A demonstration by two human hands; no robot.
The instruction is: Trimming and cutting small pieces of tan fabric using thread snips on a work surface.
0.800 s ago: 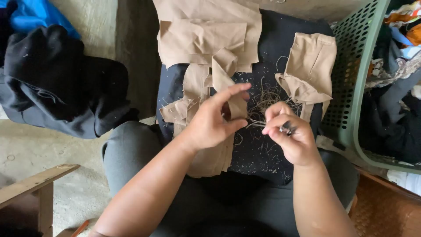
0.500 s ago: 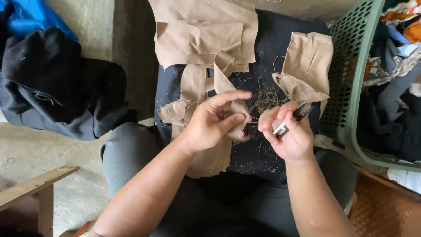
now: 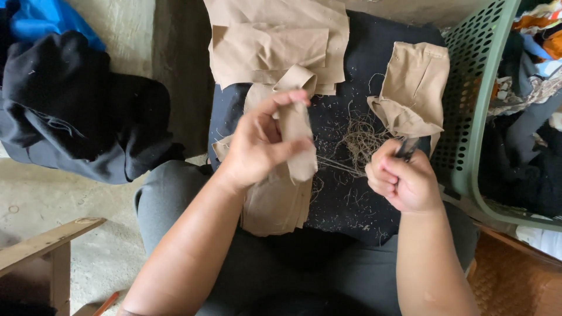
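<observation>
My left hand [image 3: 257,143] pinches a narrow tan fabric strip [image 3: 297,140] between thumb and fingers, holding it up over my lap. My right hand [image 3: 401,178] is closed around a small dark tool [image 3: 406,147] whose tip pokes up from the fist. Thin threads [image 3: 336,165] stretch from the strip toward my right hand. A tangle of loose tan thread [image 3: 363,137] lies on the black cloth [image 3: 380,76] across my lap. More tan fabric pieces lie about: a large folded one [image 3: 275,47] at the top and a smaller one [image 3: 415,88] at the right.
A green plastic laundry basket [image 3: 477,117] with clothes stands at the right. A heap of black garments [image 3: 76,111] and something blue [image 3: 47,20] lie on the concrete floor at the left. A wooden frame [image 3: 47,243] sits at the lower left.
My hands have pulled apart: the left lifted the tan strip up and left, the right drew the tool away to the right, stretching threads between them.
</observation>
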